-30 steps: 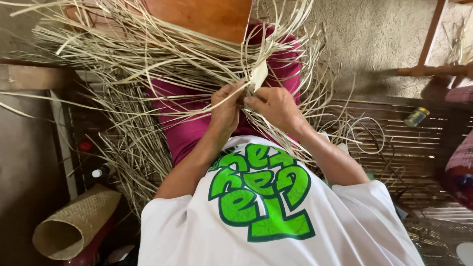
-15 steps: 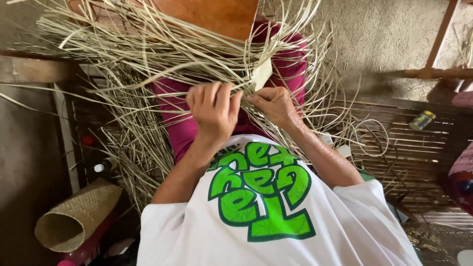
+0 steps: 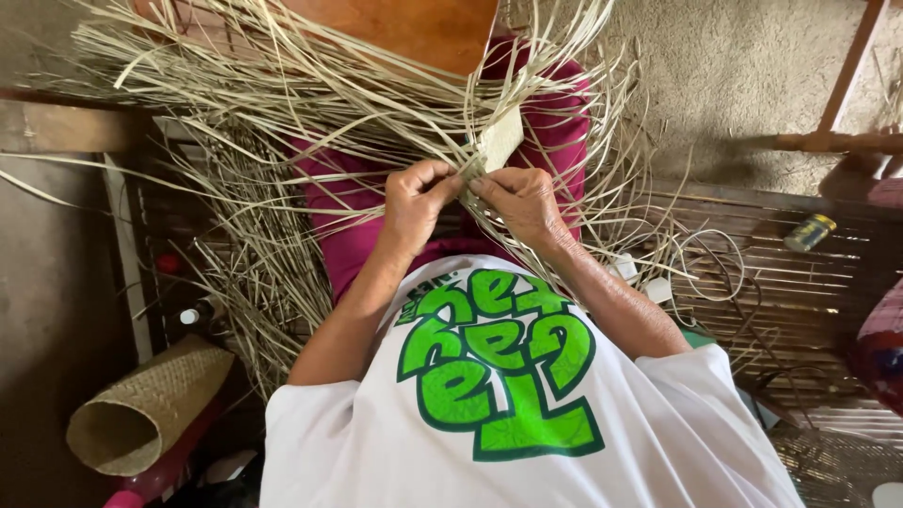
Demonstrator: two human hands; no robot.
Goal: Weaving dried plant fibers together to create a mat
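Left hand (image 3: pixel 416 199): fingers curled shut, pinched on the woven piece (image 3: pixel 491 149) at its lower left corner. Right hand (image 3: pixel 523 202): fingers closed, thumb and forefinger pinched on the same corner, fingertips of both hands almost touching. Woven piece: small, pale, flat, tilted, held over the lap just above both hands, with loose strips (image 3: pixel 310 89) fanning out from it to the left, up and right. Strips: long, thin, straw-coloured, spread in a wide tangle over the magenta trousers (image 3: pixel 343 240) and down the left side to the floor. Board (image 3: pixel 423 28): brown, flat, at the top edge, partly covered by strips. Shirt (image 3: pixel 508 433): white with green lettering, filling the lower middle. Rolled mat (image 3: pixel 146 409): woven, tube-shaped, lying at lower left, open end toward the camera. Slatted bench (image 3: pixel 800 292): bamboo, to the right, with white cord (image 3: pixel 705 263) looped on it and a small can (image 3: pixel 811 232) lying near its far edge.
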